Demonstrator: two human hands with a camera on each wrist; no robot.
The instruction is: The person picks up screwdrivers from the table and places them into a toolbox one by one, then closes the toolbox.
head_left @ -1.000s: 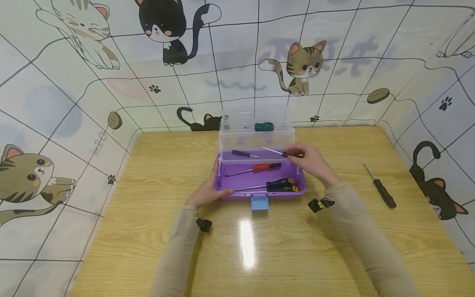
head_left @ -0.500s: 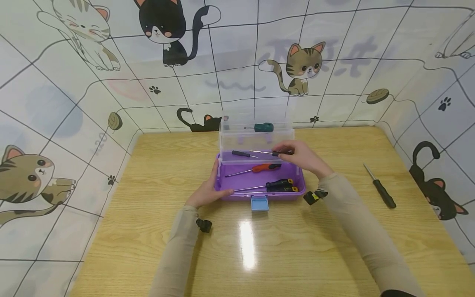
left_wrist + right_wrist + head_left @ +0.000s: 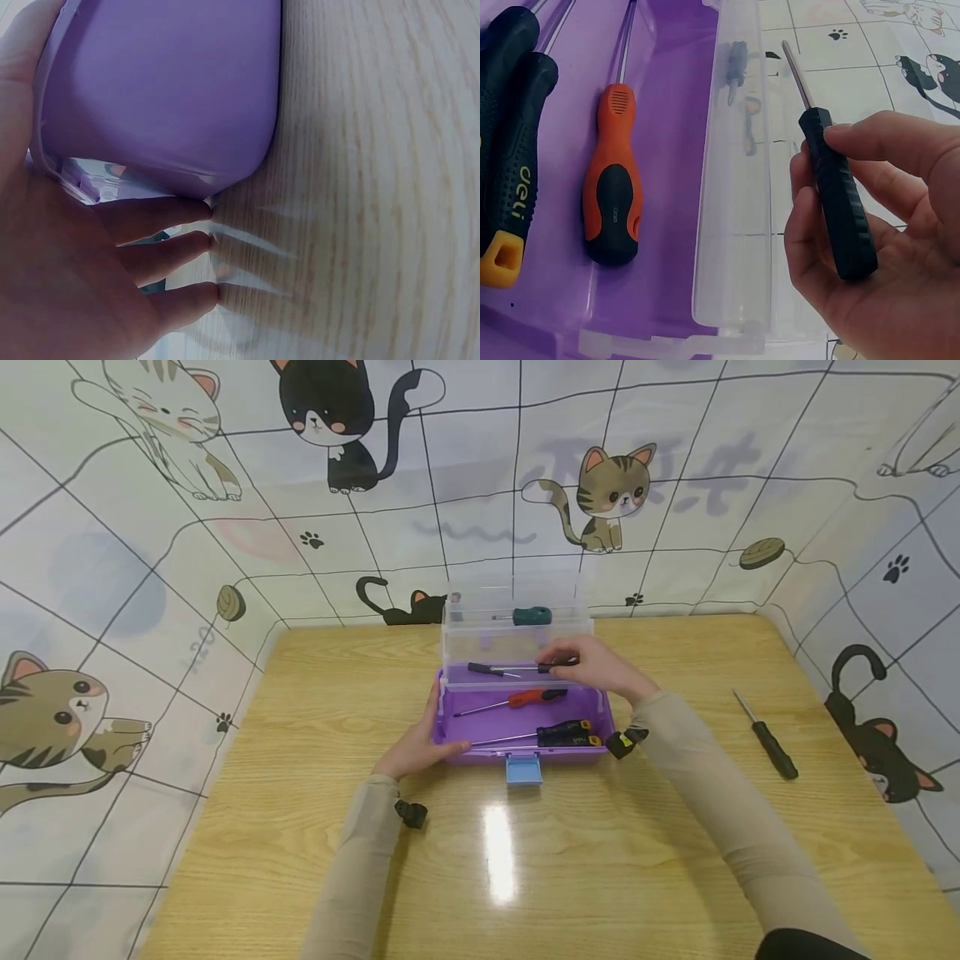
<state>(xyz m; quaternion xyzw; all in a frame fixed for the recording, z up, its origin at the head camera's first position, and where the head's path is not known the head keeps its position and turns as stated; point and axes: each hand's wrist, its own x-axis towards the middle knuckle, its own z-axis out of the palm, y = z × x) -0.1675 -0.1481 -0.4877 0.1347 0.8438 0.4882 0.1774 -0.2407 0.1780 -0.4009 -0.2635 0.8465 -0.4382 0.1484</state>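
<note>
My right hand (image 3: 600, 664) pinches a small black-handled screwdriver (image 3: 840, 195) between thumb and fingers, over the lower clear tray (image 3: 731, 225) of an open purple toolbox (image 3: 480, 760). Its shaft points left. At the toolbox's left front corner is my left hand (image 3: 416, 745), its straight fingers (image 3: 169, 259) along the end wall and thumb on the front rim. Another small black screwdriver (image 3: 483, 668) lies in that tray. In the purple base are an orange-red screwdriver (image 3: 615, 195) and black screwdrivers with yellow ends (image 3: 570, 739).
A green-handled screwdriver (image 3: 532, 616) sits in the upper clear tray. The blue latch (image 3: 523, 768) hangs open at the front. Far right on the wooden table (image 3: 300, 710) lies a black screwdriver (image 3: 774, 750). Cat-print sheeting (image 3: 480, 485) stands behind and beside the table.
My right hand has moved left with the screwdriver, whose shaft now lies level and overlaps the other small screwdriver in the head view. The left hand has stayed in place.
</note>
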